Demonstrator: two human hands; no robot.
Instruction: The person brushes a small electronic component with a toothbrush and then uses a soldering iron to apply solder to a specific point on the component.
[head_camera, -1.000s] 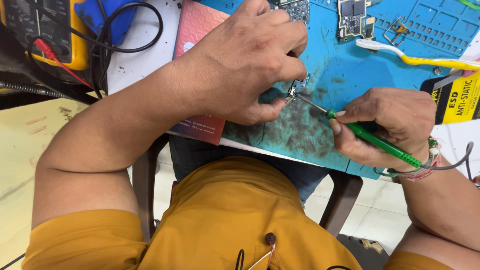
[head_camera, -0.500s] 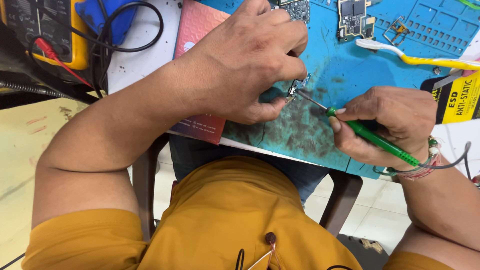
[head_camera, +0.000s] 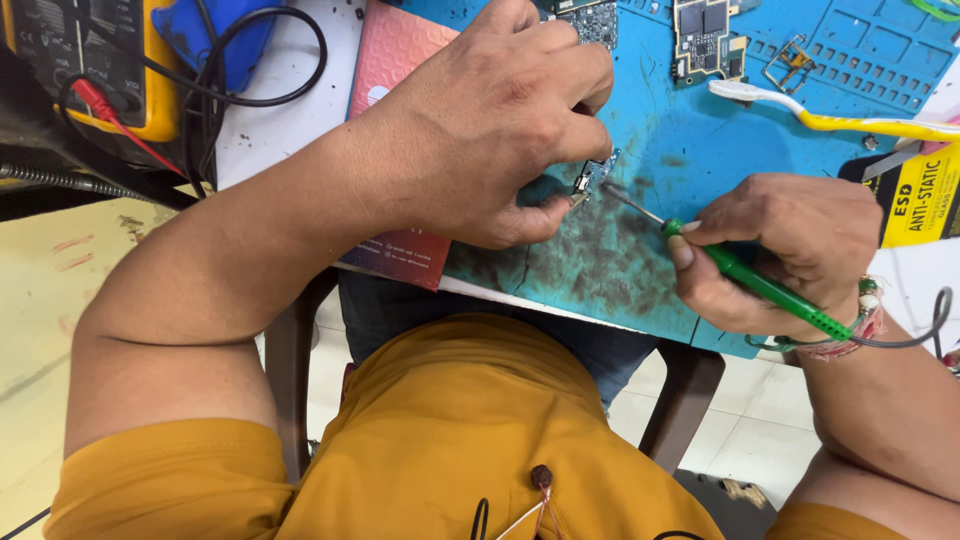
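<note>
- Since a second ago I see little change; the green soldering iron (head_camera: 765, 290) tip has crept slightly closer to the small circuit part (head_camera: 590, 178).
- My left hand (head_camera: 500, 120) is closed, pinching that part against the blue work mat (head_camera: 700, 130); my right hand (head_camera: 780, 250) is wrapped shut around the iron.
- I judge this as soldering in progress; next calls for a steady tip landing on the part's edge.

A green-handled soldering iron (head_camera: 765, 290) over a soot-stained blue work mat (head_camera: 660, 150), beside a dotted pink booklet (head_camera: 395, 60), a yellow multimeter (head_camera: 95, 60), a yellow-handled white toothbrush (head_camera: 830, 115) and a mustard-yellow shirt (head_camera: 450, 440)
</note>
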